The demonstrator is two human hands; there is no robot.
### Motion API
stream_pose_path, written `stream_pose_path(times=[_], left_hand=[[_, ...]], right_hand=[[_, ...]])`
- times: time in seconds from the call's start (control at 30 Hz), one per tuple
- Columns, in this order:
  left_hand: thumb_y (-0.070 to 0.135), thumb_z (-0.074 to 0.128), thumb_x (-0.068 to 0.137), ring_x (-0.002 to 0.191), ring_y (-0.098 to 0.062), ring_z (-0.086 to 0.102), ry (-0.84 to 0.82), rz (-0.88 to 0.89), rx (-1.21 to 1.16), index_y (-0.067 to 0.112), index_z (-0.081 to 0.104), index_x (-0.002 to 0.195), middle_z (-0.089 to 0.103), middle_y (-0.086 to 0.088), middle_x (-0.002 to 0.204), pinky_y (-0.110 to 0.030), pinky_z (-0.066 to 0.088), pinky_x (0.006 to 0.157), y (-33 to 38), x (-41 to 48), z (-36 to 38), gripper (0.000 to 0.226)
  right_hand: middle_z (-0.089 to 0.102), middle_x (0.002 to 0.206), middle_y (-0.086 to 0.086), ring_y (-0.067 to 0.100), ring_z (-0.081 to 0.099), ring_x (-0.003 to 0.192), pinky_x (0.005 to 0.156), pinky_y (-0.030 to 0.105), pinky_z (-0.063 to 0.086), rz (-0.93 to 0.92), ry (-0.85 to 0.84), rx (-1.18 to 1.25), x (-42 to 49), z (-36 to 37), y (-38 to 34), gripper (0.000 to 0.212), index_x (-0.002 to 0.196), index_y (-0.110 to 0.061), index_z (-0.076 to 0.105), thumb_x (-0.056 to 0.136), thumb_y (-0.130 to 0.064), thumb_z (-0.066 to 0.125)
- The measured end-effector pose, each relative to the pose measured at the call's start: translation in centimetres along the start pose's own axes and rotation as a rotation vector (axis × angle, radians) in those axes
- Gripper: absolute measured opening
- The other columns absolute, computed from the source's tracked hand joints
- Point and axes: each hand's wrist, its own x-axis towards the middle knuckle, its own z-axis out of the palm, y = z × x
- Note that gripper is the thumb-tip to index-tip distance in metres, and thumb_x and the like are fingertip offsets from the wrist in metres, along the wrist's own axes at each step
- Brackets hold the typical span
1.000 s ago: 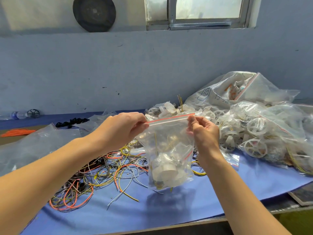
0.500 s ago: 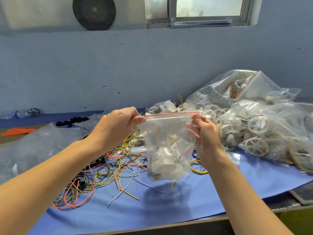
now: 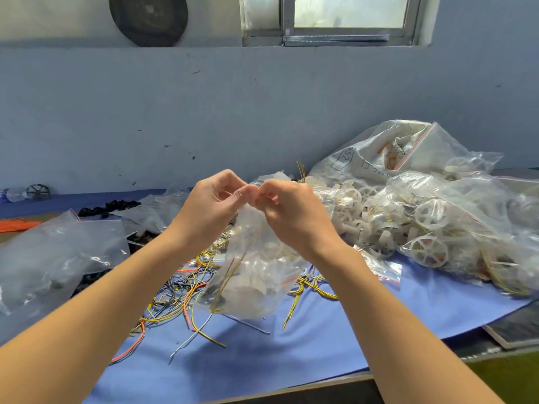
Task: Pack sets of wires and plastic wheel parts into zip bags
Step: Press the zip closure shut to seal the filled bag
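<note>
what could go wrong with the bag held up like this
1. A yellow wire inside the bag runs up towards the top, where the left hand and right hand pinch it. It may catch in the zip and leave a gap.
2. The bag hangs only from that fingertip grip, so a slip would likely drop it onto the loose wires below.
</note>
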Motion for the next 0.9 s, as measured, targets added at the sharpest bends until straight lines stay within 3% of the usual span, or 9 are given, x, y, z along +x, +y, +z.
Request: stream_pose_path(times=[0.1,0.13,0.23,0.37,0.5,0.67,0.8,0.9], left_hand=[[0.037,0.064,0.091,0.072,-0.025,0.046,0.091,-0.077,-0.217,0.015,0.063,0.08,0.061,-0.029,0.081,-0.043,0.041,0.068,-0.5,-0.5,1.1,0.024],[0.034,0.063,0.093,0.072,-0.024,0.046,0.152,-0.084,-0.24,0.017,0.062,0.079,0.059,-0.029,0.079,-0.042,0.04,0.069,-0.6,-0.5,1.5,0.022],[0.03,0.062,0.095,0.069,-0.018,0.051,0.349,-0.069,-0.245,0.024,0.058,0.077,0.061,-0.008,0.074,-0.038,0.044,0.068,-0.6,0.1,2.1,0.019],[0.035,0.061,0.095,0.057,-0.003,0.044,0.48,-0.003,-0.108,0.027,0.053,0.078,0.053,0.008,0.066,-0.023,0.04,0.06,-0.4,1.8,1.1,0.02],[0.035,0.061,0.095,0.057,0.002,0.04,0.543,0.029,-0.054,0.028,0.05,0.077,0.049,0.012,0.068,-0.018,0.037,0.061,0.0,3.5,-0.1,0.022],[0.041,0.06,0.095,0.05,0.0,0.038,0.462,0.049,0.011,0.027,0.054,0.078,0.047,0.012,0.062,-0.02,0.034,0.053,1.0,4.7,0.6,0.022],[0.03,0.053,0.099,0.039,-0.006,0.051,0.301,-0.085,-0.117,0.02,0.055,0.085,0.065,0.003,0.068,-0.018,0.041,0.04,1.4,7.9,5.9,0.018],[0.021,0.047,0.103,0.051,-0.014,0.064,0.138,-0.202,-0.307,0.013,0.049,0.085,0.064,-0.009,0.072,-0.027,0.056,0.051,2.9,12.8,12.5,0.02]], right_hand=[[0.069,0.093,-0.002,0.026,0.062,0.089,0.07,0.037,0.046,-0.012,0.085,-0.021,-0.3,1.1,-1.0,0.017,0.09,-0.022,0.066,0.095,-0.036,0.058],[0.067,0.093,-0.001,0.026,0.061,0.088,0.068,0.036,0.041,-0.028,0.111,-0.037,-0.3,1.3,-1.3,0.015,0.09,-0.021,0.063,0.096,-0.034,0.057],[0.066,0.096,-0.002,0.026,0.058,0.093,0.071,0.033,0.032,-0.085,0.163,-0.149,0.0,1.3,-2.0,0.008,0.093,-0.022,0.062,0.094,-0.027,0.056],[0.069,0.099,-0.006,0.024,0.054,0.099,0.081,0.037,0.037,-0.102,0.199,-0.214,0.7,-0.4,-1.3,0.012,0.095,-0.025,0.069,0.095,-0.031,0.059],[0.071,0.096,-0.004,0.026,0.056,0.096,0.082,0.041,0.042,-0.086,0.282,-0.219,0.3,-2.4,0.4,0.016,0.094,-0.021,0.072,0.093,-0.035,0.062],[0.071,0.093,-0.005,0.022,0.061,0.09,0.079,0.041,0.048,0.068,0.3,-0.141,-1.5,-4.7,4.1,0.014,0.092,-0.023,0.073,0.09,-0.036,0.068],[0.074,0.087,-0.004,0.019,0.065,0.081,0.07,0.033,0.048,0.263,0.27,-0.14,-1.9,-8.3,8.3,0.01,0.09,-0.024,0.075,0.087,-0.033,0.072],[0.073,0.077,-0.002,0.011,0.068,0.057,0.055,0.026,0.052,0.4,0.323,-0.036,0.1,-13.2,11.9,0.006,0.089,-0.016,0.074,0.089,-0.02,0.069]])
